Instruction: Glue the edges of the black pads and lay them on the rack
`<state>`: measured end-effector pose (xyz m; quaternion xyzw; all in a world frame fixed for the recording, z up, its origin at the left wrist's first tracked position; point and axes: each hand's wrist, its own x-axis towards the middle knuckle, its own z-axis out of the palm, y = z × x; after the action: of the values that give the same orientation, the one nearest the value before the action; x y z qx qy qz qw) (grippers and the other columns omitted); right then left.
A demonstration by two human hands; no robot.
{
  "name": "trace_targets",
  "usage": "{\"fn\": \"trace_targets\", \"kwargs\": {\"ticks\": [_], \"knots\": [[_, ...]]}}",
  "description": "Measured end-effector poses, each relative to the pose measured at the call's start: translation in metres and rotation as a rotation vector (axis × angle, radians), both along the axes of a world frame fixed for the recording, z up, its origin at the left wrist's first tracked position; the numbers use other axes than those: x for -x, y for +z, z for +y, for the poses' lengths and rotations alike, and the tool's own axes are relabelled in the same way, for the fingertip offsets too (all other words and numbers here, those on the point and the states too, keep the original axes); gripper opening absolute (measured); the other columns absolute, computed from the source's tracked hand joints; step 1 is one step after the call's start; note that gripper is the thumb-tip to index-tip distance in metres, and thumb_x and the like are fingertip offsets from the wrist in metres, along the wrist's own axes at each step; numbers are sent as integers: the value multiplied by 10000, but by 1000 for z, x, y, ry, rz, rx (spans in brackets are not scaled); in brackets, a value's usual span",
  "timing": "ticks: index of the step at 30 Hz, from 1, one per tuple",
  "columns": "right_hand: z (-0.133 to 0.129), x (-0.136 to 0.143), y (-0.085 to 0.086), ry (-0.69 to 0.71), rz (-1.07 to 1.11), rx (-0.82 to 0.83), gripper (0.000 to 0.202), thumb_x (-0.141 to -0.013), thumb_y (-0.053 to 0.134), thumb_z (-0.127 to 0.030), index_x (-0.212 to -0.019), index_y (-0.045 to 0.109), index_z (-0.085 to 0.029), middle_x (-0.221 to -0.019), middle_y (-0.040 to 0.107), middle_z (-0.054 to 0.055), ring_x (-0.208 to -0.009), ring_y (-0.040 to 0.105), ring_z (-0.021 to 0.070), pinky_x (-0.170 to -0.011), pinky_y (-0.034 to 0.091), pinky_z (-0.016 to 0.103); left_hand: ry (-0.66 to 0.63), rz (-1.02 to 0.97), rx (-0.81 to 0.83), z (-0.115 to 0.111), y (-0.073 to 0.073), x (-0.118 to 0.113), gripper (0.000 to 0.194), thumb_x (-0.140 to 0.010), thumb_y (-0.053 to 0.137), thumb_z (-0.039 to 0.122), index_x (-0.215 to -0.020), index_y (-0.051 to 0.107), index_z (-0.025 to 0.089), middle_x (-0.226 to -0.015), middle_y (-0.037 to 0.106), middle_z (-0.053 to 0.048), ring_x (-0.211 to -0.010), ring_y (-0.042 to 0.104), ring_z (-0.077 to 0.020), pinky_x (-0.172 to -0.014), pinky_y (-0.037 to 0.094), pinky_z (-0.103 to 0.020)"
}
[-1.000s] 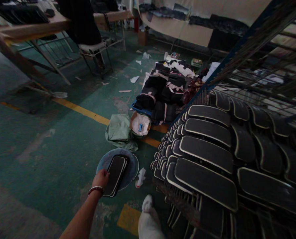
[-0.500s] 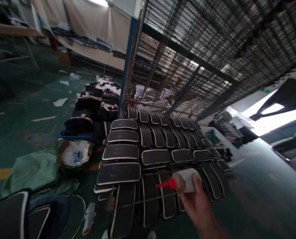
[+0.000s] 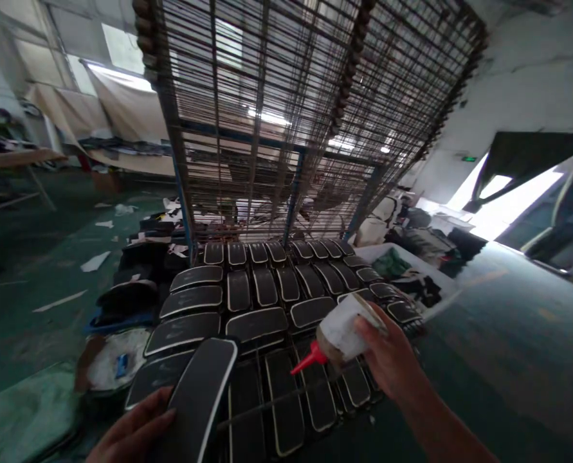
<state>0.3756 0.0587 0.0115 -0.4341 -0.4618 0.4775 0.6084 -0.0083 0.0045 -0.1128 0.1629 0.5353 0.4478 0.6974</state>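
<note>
My left hand (image 3: 139,421), low in the view, holds a dark, long rounded pad (image 3: 202,392) with a pale edge, raised and tilted. My right hand (image 3: 387,350) grips a whitish bottle (image 3: 344,328) whose red nozzle (image 3: 309,357) points down and left. Below the bottle, many similar dark pads with pale rims lie in rows, such as one pad (image 3: 256,323) near the middle. The nozzle tip is above the pads and seems not to touch them.
A tall wire rack (image 3: 276,141) rises behind the pads. On the left are stacked dark pieces (image 3: 141,267), a round container (image 3: 117,363) with a blue item, and green cloth (image 3: 28,402). A white bin (image 3: 443,292) with cloth stands at the right.
My left hand has come into view with a pad in it. The bottle is nearer and its nozzle is tilted further down. The view has turned right and up.
</note>
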Motion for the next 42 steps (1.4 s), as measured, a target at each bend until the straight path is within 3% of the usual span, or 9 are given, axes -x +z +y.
{"fn": "trace_targets", "kwargs": {"ticks": [3, 5, 7, 10, 14, 21, 28, 35, 42], "knots": [[-2, -25, 19, 3, 101, -24, 295, -770, 829, -417, -967, 725, -224, -790, 667, 15, -664, 594, 158, -576, 515, 223, -260, -32, -126, 8, 44, -56, 262, -700, 810, 268, -952, 751, 229, -939, 786, -50, -880, 724, -259, -796, 570, -349], [-3, -38, 29, -3, 151, -30, 262, -784, 815, -425, -931, 727, -226, -785, 667, 13, -666, 610, 166, -587, 534, 234, -431, -52, -203, 10, 73, -82, 243, -753, 764, 267, -991, 747, 221, -977, 779, -64, -895, 718, -272, -829, 559, -389], [-4, -50, 37, -18, 180, -43, 256, -780, 816, -431, -896, 724, -223, -780, 668, 10, -667, 621, 170, -604, 552, 243, -599, -47, -255, 13, 96, -96, 255, -804, 712, 274, -1051, 732, 215, -1028, 767, -76, -934, 706, -281, -871, 537, -415], [-6, -61, 43, -16, 198, -58, 269, -766, 825, -438, -878, 717, -219, -773, 667, 7, -655, 624, 173, -614, 567, 254, -803, 20, -312, 15, 114, -106, 281, -844, 666, 292, -1112, 709, 221, -1105, 743, -82, -979, 684, -265, -879, 518, -387], [-9, -64, 44, 18, 205, -68, 273, -760, 826, -433, -892, 710, -224, -752, 658, 1, -653, 614, 180, -638, 574, 281, -920, 109, -370, 15, 119, -109, 296, -839, 662, 328, -1111, 708, 221, -1065, 745, -81, -944, 676, -248, -817, 529, -344], [-13, -58, 33, 77, 169, -30, 340, -759, 804, -493, -956, 703, -236, -821, 696, 38, -700, 626, 238, -658, 544, 345, -932, 211, -303, 9, 129, -108, 224, -794, 680, 297, -1004, 744, 252, -1009, 757, -52, -946, 678, -265, -832, 545, -356], [-14, -55, 27, 179, 188, -35, 282, -774, 810, -454, -932, 713, -240, -727, 631, -1, -629, 560, 177, -559, 463, 261, -935, 169, -207, 5, 140, -104, 301, -779, 682, 238, -1070, 739, 293, -1063, 761, -43, -992, 683, -279, -858, 538, -378], [-16, -51, 26, 215, 191, -49, 274, -791, 799, -443, -958, 715, -244, -755, 644, 4, -643, 571, 174, -568, 461, 255, -859, 157, -158, 2, 135, -99, 323, -732, 716, 226, -1040, 755, 311, -1058, 771, -32, -996, 688, -277, -854, 544, -371], [-16, -50, 25, 225, 162, -46, 411, -768, 800, -482, -1078, 692, -235, -897, 714, 66, -831, 666, 286, -695, 547, 372, -798, 162, -162, 4, 133, -97, 321, -687, 757, 232, -992, 773, 329, -1020, 785, -9, -940, 702, -256, -798, 558, -327]]}}
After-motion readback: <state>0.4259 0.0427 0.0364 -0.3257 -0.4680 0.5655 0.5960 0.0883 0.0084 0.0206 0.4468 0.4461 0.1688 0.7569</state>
